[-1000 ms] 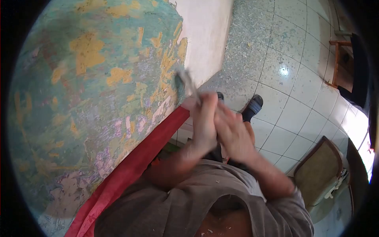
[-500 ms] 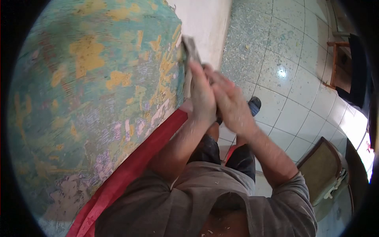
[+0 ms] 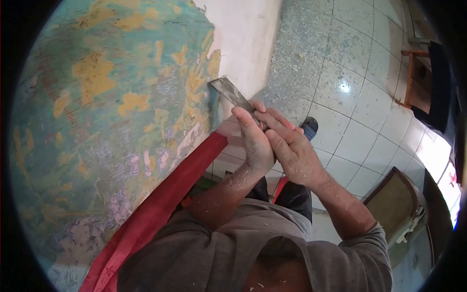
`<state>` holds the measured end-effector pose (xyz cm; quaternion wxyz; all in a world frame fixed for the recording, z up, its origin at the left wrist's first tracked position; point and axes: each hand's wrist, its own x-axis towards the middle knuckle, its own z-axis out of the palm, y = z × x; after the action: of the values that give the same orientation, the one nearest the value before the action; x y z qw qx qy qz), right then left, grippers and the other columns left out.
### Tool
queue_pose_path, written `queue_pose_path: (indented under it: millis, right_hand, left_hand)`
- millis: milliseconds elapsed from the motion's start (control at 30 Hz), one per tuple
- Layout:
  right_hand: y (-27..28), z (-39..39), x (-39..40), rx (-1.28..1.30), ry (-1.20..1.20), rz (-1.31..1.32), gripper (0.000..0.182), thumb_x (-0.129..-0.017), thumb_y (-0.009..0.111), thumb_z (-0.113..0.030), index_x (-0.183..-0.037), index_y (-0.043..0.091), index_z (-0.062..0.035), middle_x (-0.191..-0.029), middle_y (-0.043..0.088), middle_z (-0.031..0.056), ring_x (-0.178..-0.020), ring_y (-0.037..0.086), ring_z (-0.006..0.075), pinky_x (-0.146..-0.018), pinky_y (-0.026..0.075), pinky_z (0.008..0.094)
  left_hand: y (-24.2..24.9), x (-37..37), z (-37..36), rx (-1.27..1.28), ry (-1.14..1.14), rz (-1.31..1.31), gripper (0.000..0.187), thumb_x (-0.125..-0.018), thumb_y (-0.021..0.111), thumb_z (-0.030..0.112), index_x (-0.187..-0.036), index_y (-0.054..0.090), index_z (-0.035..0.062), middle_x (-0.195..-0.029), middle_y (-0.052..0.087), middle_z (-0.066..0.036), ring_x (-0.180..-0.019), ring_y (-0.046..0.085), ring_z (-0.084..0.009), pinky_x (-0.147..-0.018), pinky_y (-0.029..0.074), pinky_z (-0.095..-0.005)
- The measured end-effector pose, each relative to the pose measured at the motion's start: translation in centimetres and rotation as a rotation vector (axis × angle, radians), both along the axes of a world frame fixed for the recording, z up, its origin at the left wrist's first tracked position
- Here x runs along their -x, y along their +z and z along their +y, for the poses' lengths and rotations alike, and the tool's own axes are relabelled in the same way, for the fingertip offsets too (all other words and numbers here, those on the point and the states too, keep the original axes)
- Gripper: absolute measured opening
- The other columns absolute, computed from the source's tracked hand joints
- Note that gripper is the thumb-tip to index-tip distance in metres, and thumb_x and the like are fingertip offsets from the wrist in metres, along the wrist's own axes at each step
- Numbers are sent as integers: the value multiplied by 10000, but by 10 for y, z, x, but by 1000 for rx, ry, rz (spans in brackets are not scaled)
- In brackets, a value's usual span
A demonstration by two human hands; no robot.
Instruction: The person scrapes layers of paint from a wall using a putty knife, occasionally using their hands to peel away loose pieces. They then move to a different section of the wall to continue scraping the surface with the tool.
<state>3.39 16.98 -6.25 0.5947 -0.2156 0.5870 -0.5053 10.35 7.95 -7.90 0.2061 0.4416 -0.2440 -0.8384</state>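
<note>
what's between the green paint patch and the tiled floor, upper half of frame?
Head view: a strip of whitish wall, with a flat metal blade showing across its lower part.

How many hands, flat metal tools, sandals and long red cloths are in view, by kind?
Hands: 2 (left hand, right hand)
Flat metal tool: 1
Sandal: 1
Long red cloth: 1
Total: 5
</note>
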Motion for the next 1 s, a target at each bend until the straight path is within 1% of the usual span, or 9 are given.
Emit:
queue_pose_path:
  millis: [267, 400, 467, 500, 600, 700, 767, 867, 1000]
  right_hand:
    - [-15, -26, -8, 149, -93, 388, 504, -1030, 379, -317, -1395, 484, 14, -1462, 464, 212, -1265, 529, 364, -1037, 403, 407]
    - [-13, -49, 35, 214, -242, 169, 515, -1023, 390, -315, -1399, 473, 27, -1472, 456, 207, -1301, 503, 367, -1065, 386, 409]
    - [-9, -16, 22, 189, -147, 332, 463, -1005, 415, -258, -1418, 476, -57, -1406, 493, 233, -1338, 449, 397, -1049, 417, 416]
    - [-18, 6, 1, 335, -80, 771, 471, -984, 453, -181, -1438, 453, -57, -1416, 503, 197, -1357, 448, 364, -1057, 413, 416]
    - [7, 20, -21, 95, -61, 252, 431, -946, 494, -101, -1371, 489, -30, -1424, 502, 183, -1357, 458, 336, -1050, 429, 426]
    - [-20, -40, 28, 155, 123, 679, 252, -910, 499, -102, -1127, 553, 15, -1387, 516, 205, -1232, 533, 370, -950, 487, 411]
    - [2, -74, 74, 26, -51, 296, 267, -920, 473, -130, -1098, 547, 56, -1385, 513, 206, -1191, 539, 399, -927, 487, 401]
    - [-17, -57, 77, 350, -187, 746, 288, -942, 451, -147, -1119, 541, 62, -1371, 526, 200, -1185, 541, 394, -918, 490, 401]
    - [3, -11, 31, 66, -282, 284, 412, -984, 421, -167, -1352, 517, -10, -1321, 553, 209, -1224, 546, 342, -968, 455, 364]
  left_hand:
    - [-40, -24, -39, -31, 17, -50, 686, -900, 307, 800, -1005, 417, 131, -704, 572, -100, -613, 596, -249, -580, 558, -431]
    - [-12, 53, -44, 219, -111, -58, 654, -914, 314, 785, -1000, 438, 149, -732, 592, -84, -616, 590, -242, -592, 553, -431]
    - [-20, 26, -14, 151, -41, -62, 657, -910, 311, 790, -987, 443, 151, -739, 592, -77, -629, 602, -250, -602, 555, -444]
    - [-10, 7, 3, 66, -22, -23, 658, -909, 304, 792, -964, 428, 149, -716, 567, -71, -637, 615, -244, -596, 557, -432]
    - [4, -23, 21, 144, -131, 71, 638, -920, 284, 781, -946, 417, 158, -704, 550, -61, -646, 627, -229, -587, 561, -416]
    - [-13, 35, -47, 563, -143, -268, 617, -961, 278, 734, -896, 429, 140, -713, 561, -35, -624, 582, -173, -593, 518, -328]
    - [-21, 82, -83, 329, -201, -71, 642, -954, 290, 741, -913, 454, 122, -716, 570, -43, -688, 591, -165, -650, 514, -319]
    - [-3, 97, -63, 344, -247, 18, 657, -946, 289, 750, -944, 442, 111, -716, 576, -73, -706, 614, -188, -672, 531, -336]
    - [0, 53, -17, 284, -240, -60, 607, -1017, 298, 627, -988, 447, 39, -796, 635, -111, -694, 635, -217, -651, 538, -341]
